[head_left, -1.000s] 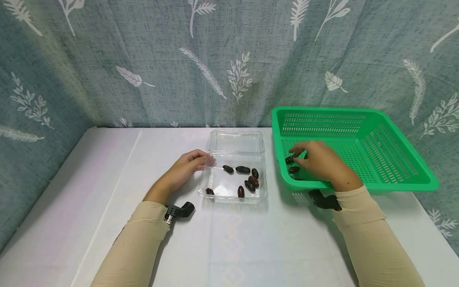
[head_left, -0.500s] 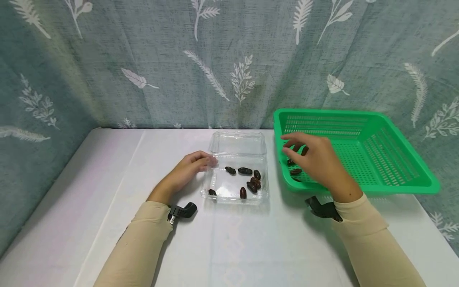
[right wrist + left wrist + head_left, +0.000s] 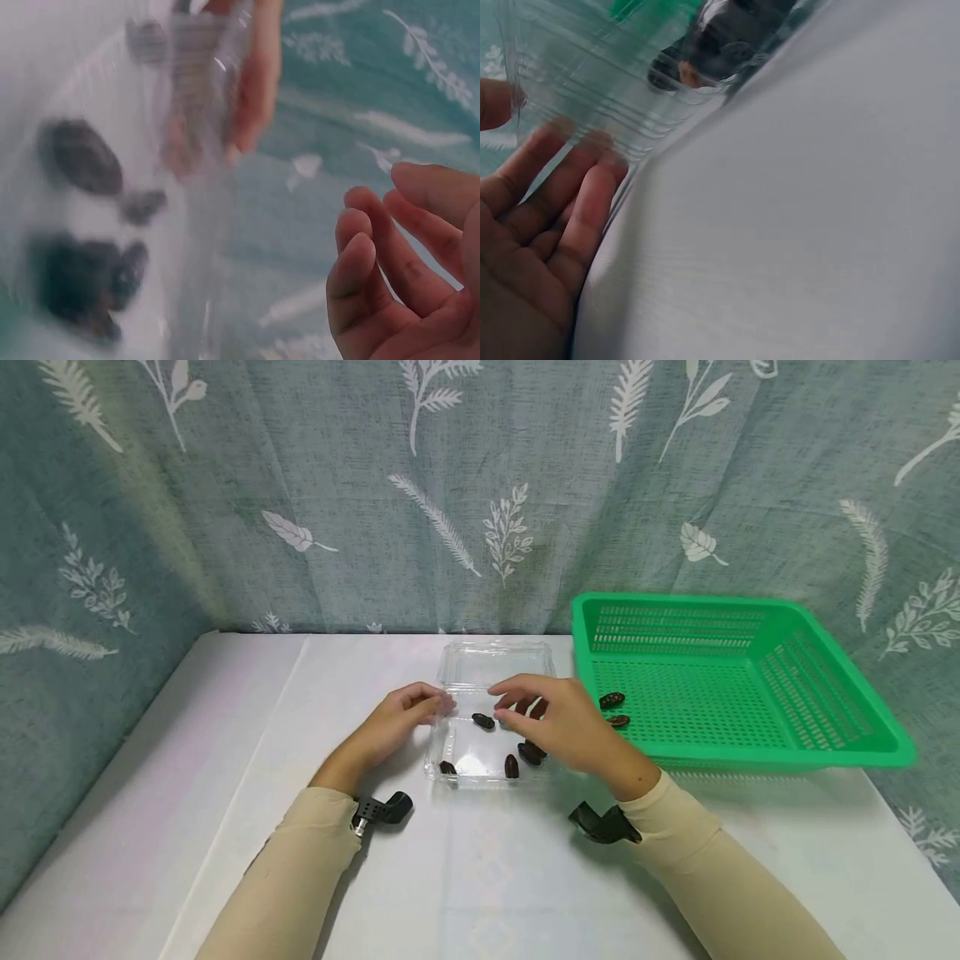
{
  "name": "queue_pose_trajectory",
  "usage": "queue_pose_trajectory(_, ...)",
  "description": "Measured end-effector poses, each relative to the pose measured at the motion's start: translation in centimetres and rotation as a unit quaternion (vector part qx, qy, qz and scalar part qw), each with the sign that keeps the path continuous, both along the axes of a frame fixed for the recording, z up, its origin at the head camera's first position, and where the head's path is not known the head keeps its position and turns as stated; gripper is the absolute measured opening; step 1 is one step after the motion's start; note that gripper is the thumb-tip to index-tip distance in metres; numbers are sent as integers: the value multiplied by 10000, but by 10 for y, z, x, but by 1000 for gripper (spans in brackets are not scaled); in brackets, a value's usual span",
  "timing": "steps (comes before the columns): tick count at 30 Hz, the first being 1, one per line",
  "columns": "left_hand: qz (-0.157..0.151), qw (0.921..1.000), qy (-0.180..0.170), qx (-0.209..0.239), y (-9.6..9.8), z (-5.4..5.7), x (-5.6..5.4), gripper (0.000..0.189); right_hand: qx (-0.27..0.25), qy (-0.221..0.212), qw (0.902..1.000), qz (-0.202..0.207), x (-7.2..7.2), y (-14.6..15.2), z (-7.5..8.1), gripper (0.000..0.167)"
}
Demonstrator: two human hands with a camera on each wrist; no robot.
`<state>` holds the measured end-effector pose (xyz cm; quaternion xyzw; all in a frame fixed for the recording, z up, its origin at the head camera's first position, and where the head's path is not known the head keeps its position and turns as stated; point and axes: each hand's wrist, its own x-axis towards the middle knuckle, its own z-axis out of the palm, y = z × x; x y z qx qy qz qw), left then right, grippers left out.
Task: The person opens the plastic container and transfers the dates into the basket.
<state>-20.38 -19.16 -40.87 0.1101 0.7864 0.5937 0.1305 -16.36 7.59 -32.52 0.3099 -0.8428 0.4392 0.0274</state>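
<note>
A clear plastic clamshell container [image 3: 491,660] lies with its lid folded back, in the middle of the table. Dark brown dates [image 3: 483,721] are scattered in its base. My left hand [image 3: 401,722] grips the container's left edge; in the left wrist view its fingertips [image 3: 604,154] show through the ribbed plastic. Over the container's right half hovers my right hand [image 3: 566,727], thumb and fingers [image 3: 352,259] curved apart, with no date seen between them in the right wrist view. It hides some dates beneath it.
To the right, a green plastic basket [image 3: 720,752] stands on the white-covered table [image 3: 480,868], with dates [image 3: 612,700] near its left wall. A grey-green curtain [image 3: 337,585] with white leaf prints hangs behind.
My right hand has come out of the green basket and moved left over the plastic container. The left hand has stayed at the container's edge. The head view has shifted slightly.
</note>
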Motion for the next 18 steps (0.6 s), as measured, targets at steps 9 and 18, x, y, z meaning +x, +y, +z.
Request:
queue_pose_trajectory(9, 71, 9993, 140, -352, 0, 6, 8, 34, 286, -709, 9960, 468, -10, -35, -23, 20)
queue_pose_trajectory(18, 327, 9955, 134, -874, 0, 11, 15, 34, 643, -1120, 9873, 927, -17, -47, -37, 20)
